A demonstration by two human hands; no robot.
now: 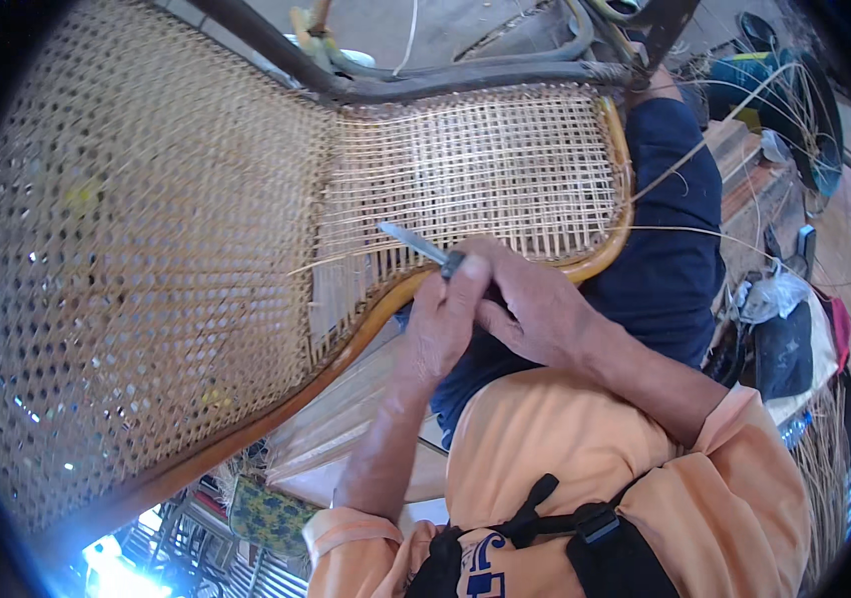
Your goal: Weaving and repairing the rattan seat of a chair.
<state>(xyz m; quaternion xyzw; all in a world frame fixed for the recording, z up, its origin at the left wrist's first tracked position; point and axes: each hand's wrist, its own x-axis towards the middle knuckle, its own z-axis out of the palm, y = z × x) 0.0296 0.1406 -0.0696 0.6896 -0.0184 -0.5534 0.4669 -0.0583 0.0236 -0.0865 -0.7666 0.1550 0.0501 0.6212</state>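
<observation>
Nearest, an orange shirt (565, 429) crossed by black straps (625, 548); dark trousers (670, 199) beyond, beside the work. Left hand (438, 334) and right hand (545, 304) meet in front of the shirt, fingers curled together at the dark handle end of a tool (413, 242); cannot tell which hand bears the grip, as they overlap there. Its pale metal blade points up and left over a light woven cane panel (485, 169). Weave close across most of this panel; near the blade, on the lower left, mostly lengthwise strands with gaps between. A glossy brown curved rim (622, 164) bounds it at right and below. A loose cane strand (680, 229) runs out past the rim to the right. Left of it, a larger, darker cane panel (146, 219). Farther off, a dark rail (485, 82) along the top edge; at right, wooden blocks (744, 189) and a crumpled plastic bag (777, 297).
</observation>
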